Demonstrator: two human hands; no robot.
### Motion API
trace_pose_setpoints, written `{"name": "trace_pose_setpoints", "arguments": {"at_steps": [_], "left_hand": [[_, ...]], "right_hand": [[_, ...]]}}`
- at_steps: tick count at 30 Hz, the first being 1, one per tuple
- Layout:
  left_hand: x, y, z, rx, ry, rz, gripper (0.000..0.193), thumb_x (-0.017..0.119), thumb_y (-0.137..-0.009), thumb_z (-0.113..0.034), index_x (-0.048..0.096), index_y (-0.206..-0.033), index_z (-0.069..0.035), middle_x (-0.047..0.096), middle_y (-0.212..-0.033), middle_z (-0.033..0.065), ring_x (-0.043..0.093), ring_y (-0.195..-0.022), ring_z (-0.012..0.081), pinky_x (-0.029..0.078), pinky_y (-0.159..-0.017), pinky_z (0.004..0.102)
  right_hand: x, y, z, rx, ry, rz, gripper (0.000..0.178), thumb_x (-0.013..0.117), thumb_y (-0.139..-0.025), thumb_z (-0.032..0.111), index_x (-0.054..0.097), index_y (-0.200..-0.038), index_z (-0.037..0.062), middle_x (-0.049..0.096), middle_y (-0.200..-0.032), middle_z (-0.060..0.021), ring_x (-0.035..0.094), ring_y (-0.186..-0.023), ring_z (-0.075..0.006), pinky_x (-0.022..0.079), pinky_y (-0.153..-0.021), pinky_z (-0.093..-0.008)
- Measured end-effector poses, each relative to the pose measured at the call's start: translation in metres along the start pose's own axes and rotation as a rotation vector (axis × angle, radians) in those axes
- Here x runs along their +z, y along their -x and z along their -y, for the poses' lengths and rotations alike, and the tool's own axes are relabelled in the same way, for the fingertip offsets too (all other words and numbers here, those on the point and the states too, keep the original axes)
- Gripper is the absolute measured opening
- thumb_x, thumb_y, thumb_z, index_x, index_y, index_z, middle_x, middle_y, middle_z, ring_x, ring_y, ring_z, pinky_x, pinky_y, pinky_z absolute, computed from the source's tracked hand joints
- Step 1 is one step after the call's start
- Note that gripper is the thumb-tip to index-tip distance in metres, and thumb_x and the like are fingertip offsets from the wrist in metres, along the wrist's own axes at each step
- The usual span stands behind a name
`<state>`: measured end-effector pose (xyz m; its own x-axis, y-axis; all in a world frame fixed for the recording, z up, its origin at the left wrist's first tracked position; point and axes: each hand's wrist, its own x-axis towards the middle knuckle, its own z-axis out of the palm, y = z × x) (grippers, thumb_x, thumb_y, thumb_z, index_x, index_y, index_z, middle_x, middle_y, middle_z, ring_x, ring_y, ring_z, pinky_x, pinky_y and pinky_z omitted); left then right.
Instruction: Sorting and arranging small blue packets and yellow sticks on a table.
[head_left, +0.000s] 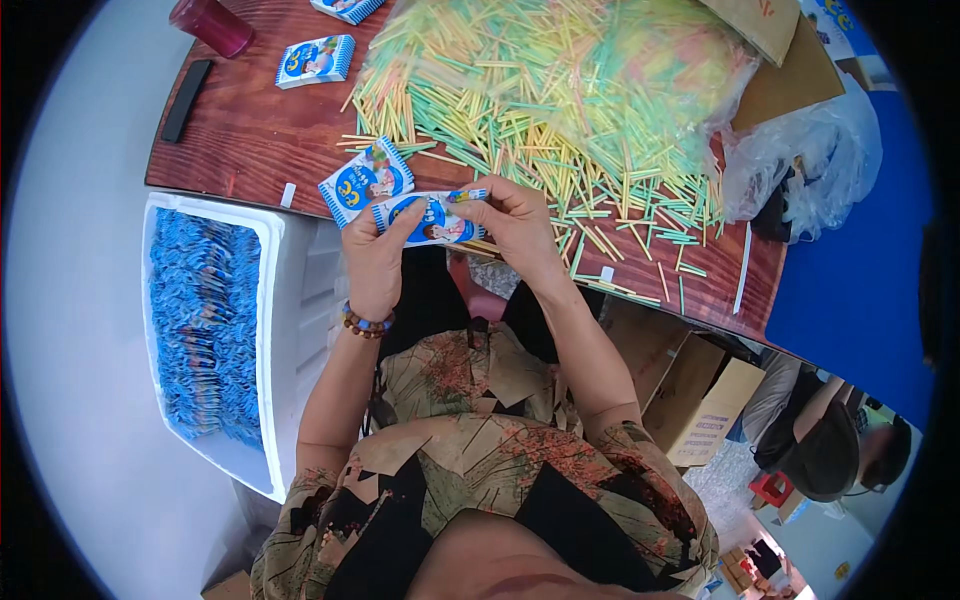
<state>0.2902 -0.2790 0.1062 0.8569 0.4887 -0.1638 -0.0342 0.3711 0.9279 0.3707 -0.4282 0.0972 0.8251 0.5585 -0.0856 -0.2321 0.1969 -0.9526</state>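
Yellow sticks [562, 150] crowd close beside the right hand [523, 228].

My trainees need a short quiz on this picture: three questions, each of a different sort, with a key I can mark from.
1. Choose one. Between them, the left hand and right hand hold:
A) a pair of scissors
B) a blue-and-white packet
C) a glass bowl
2. True or false: the white box packed with blue packets is on the person's left.
3. Fill the gap: beyond the hands, many thin, coloured ____ are heaped on the table.

Key: 1. B; 2. True; 3. sticks.
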Motion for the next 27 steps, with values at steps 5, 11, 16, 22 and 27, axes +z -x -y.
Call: {"name": "trace_pose_setpoints", "arguments": {"at_steps": [5, 11, 16, 22, 27], "left_hand": [[0.001, 0.004, 0.010, 0.055, 0.010, -0.004, 0.010, 0.066, -0.087, -0.002, 0.068, -0.097, 0.000, 0.067, -0.089, -0.0002, 0.059, -0.076, 0.0030, 0.048, -0.069, 0.0210], [-0.001, 0.004, 0.013, -0.074, 0.259, -0.055, 0.010, 0.062, -0.091, -0.006, 0.067, -0.099, -0.002, 0.068, -0.093, 0.0009, 0.062, -0.078, 0.0055, 0.050, -0.070, 0.0230], [0.000, 0.005, 0.009, -0.159, 0.354, -0.042, 0.012, 0.059, -0.094, -0.009, 0.065, -0.102, -0.003, 0.069, -0.095, 0.0031, 0.066, -0.084, 0.0096, 0.053, -0.075, 0.0267], [-0.001, 0.008, 0.011, -0.156, 0.334, -0.021, 0.013, 0.059, -0.095, -0.012, 0.065, -0.101, -0.002, 0.069, -0.093, 0.0030, 0.065, -0.080, 0.0089, 0.052, -0.072, 0.0262], [-0.003, 0.017, 0.011, -0.115, 0.340, -0.075, 0.013, 0.060, -0.095, -0.013, 0.067, -0.095, -0.002, 0.068, -0.090, 0.0027, 0.064, -0.078, 0.0074, 0.051, -0.070, 0.0249]], "right_hand": [[-0.002, 0.005, -0.001, 0.008, 0.064, -0.041, 0.007, 0.066, -0.088, 0.005, 0.068, -0.092, -0.0004, 0.066, -0.078, 0.0002, 0.057, -0.068, -0.0020, 0.046, -0.060, -0.0187], [-0.008, 0.002, 0.020, -0.047, 0.052, -0.083, 0.015, 0.057, -0.093, 0.012, 0.067, -0.091, 0.0003, 0.064, -0.076, -0.0002, 0.054, -0.066, -0.0049, 0.044, -0.062, -0.0205], [-0.019, 0.006, 0.029, -0.499, 0.351, 0.059, 0.018, 0.065, -0.084, 0.013, 0.064, -0.100, 0.0052, 0.058, -0.114, -0.0096, 0.052, -0.111, -0.0203, 0.040, -0.095, -0.0354], [-0.011, 0.000, 0.025, -0.677, 0.766, 0.217, 0.028, 0.077, -0.071, 0.012, 0.068, -0.097, 0.0045, 0.055, -0.127, -0.0108, 0.046, -0.123, -0.0300, 0.035, -0.103, -0.0414], [-0.026, -0.010, 0.047, -0.230, 0.448, 0.300, 0.019, 0.071, -0.080, 0.012, 0.069, -0.096, 0.0025, 0.063, -0.115, -0.0087, 0.055, -0.113, -0.0235, 0.042, -0.095, -0.0352]]}}
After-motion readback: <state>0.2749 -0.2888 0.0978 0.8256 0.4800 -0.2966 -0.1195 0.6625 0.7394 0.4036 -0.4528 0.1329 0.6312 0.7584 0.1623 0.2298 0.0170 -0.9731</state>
